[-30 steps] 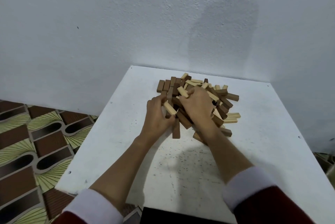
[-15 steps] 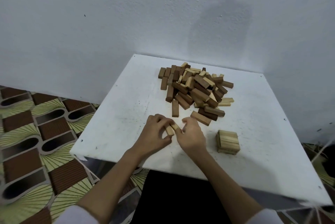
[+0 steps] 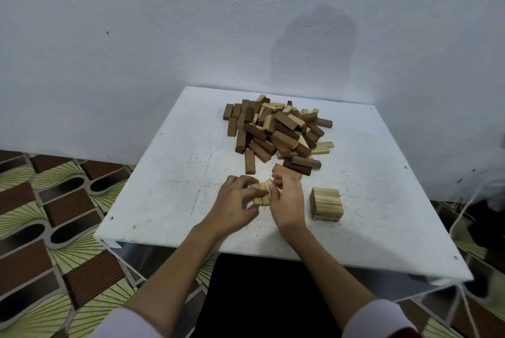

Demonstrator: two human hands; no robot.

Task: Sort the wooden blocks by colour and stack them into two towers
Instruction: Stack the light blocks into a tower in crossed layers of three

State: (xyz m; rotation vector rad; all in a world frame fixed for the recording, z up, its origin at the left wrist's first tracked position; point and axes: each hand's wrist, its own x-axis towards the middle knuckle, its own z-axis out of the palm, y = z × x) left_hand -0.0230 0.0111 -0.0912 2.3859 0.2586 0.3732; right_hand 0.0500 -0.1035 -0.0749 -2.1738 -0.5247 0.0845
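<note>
A mixed pile of dark brown and pale wooden blocks [image 3: 278, 132] lies at the back middle of the white table [image 3: 169, 195]. A short stack of pale blocks [image 3: 326, 203] stands at the front right. Between my hands, near the table's middle front, is a small bunch of pale blocks [image 3: 261, 192]. My left hand [image 3: 235, 205] curls its fingers round them from the left. My right hand [image 3: 287, 198] pinches them from the right. A single dark block [image 3: 249, 161] lies just behind my left hand.
A white wall rises right behind the table. A patterned brown and green floor [image 3: 49, 214] lies to the left. A white cord [image 3: 461, 217] hangs off the table's right side. Bare table surface shows to the left of the pile and at the right.
A second ago both hands were in the pile; they drew back toward me with pale blocks and now hold them together near the front. The camera view shifted back.
</note>
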